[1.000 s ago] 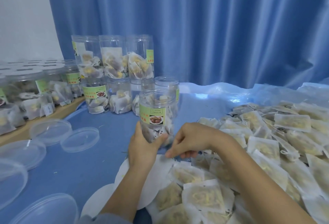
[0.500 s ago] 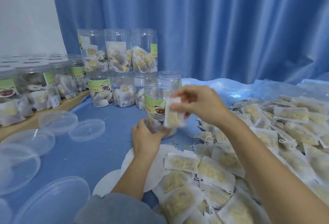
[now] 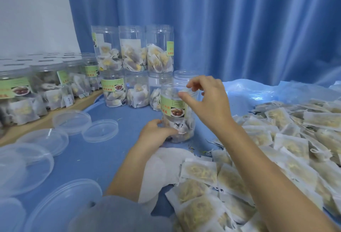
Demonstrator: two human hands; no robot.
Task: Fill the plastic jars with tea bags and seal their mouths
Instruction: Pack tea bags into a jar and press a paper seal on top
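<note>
A clear plastic jar (image 3: 173, 105) with a green label stands open on the blue cloth, with several tea bags in its lower half. My left hand (image 3: 156, 134) grips the jar near its base. Just right of the jar's mouth hovers my right hand (image 3: 208, 100), its fingers loosely spread, and I see nothing pinched between them. A big heap of loose tea bags (image 3: 276, 139) covers the table to the right and in front. White round paper sheets (image 3: 160, 169) lie under my left forearm.
Filled jars (image 3: 132, 65) are stacked in two tiers behind the open jar, and more capped jars (image 3: 36, 91) line a wooden ledge at the left. Several clear lids (image 3: 100, 130) lie on the cloth at the left. A blue curtain hangs behind.
My right hand picked up a tea bag from the heap and lifted it to the jar's mouth; now the bag is gone from its fingers. My left hand stayed on the jar's base.
</note>
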